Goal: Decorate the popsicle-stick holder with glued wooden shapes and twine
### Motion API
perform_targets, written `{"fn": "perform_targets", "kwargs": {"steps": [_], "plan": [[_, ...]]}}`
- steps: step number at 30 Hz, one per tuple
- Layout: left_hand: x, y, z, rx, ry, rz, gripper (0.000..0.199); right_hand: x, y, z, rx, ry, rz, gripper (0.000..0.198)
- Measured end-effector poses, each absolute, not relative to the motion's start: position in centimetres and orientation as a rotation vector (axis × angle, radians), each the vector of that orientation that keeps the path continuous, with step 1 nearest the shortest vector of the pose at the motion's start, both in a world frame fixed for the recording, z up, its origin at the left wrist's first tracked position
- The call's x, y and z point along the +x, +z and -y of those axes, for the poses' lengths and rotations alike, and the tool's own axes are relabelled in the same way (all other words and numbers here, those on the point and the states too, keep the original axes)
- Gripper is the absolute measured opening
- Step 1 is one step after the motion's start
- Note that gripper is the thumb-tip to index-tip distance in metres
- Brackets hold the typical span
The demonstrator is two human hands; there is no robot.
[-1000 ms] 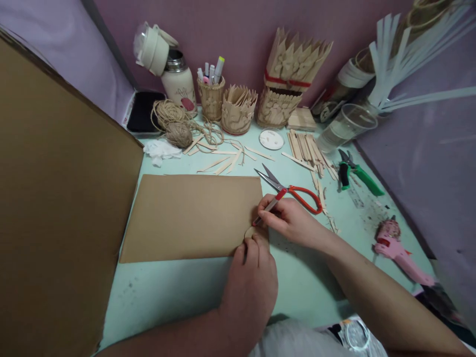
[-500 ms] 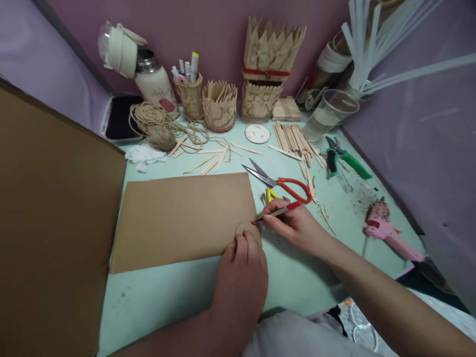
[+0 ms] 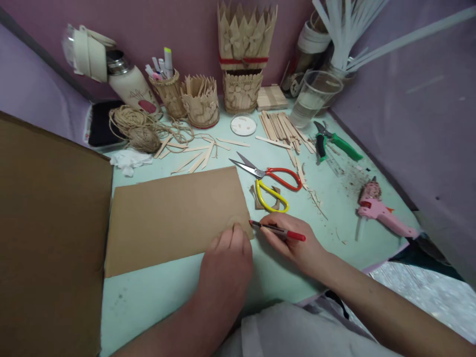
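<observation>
My left hand (image 3: 227, 264) presses its bent fingertips on a small round cardboard disc (image 3: 234, 219), which lies flat near the right edge of a brown cardboard sheet (image 3: 171, 213). The fingers cover part of the disc. In my right hand (image 3: 303, 252) a red marker pen (image 3: 296, 235) is pinched between thumb and fingers. Its red tip points left, by the sheet's right edge close to the disc; whether it touches the cardboard I cannot tell. Just beyond the right hand lie scissors (image 3: 262, 172) with one red and one yellow handle, over cardboard scraps (image 3: 258, 199).
A tall cardboard panel (image 3: 52, 238) stands at left. Behind lie twine (image 3: 139, 131), wooden sticks (image 3: 278, 130), and stick-covered holders (image 3: 201, 104). A flask (image 3: 130, 84) and a clear plastic cup (image 3: 308, 106) stand there. At right are green-handled pruners (image 3: 344, 146) and a pink glue gun (image 3: 386, 215).
The view has shifted. My right hand has moved nearer and lower around the disc's right side, with the pen now tilted the other way. The yellow scissor handle has come into full view.
</observation>
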State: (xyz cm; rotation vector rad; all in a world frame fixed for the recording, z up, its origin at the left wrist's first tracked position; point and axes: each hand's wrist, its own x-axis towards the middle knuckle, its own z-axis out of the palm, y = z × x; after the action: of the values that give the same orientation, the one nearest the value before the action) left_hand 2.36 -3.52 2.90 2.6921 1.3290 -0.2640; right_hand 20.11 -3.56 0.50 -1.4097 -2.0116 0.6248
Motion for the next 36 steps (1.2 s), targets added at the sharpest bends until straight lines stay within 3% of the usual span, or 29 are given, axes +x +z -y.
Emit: {"fn": "perform_targets", "kwargs": {"steps": [3,13,27,36], "plan": [[2.1,3.8,2.5,2.520,-0.376,-1.311,0.032,19.8,0.3,4.3,-1.375,0.510,2.033,0.010],[0.3,3.8,0.8,2.267,-0.121,-1.190,0.033,18.8,0.3,6.1,-1.389,0.427,2.080,0.015],[0.2,4.1,0.1,2.109,-0.058,-1.168,0.031,17.4,0.5,7.3,-1.397,0.374,2.139,0.022],[-0.2,4.2,0.1,2.171,0.036,-1.100,0.029,16.8,0.6,8.5,-1.335,0.429,2.022,0.012]]}}
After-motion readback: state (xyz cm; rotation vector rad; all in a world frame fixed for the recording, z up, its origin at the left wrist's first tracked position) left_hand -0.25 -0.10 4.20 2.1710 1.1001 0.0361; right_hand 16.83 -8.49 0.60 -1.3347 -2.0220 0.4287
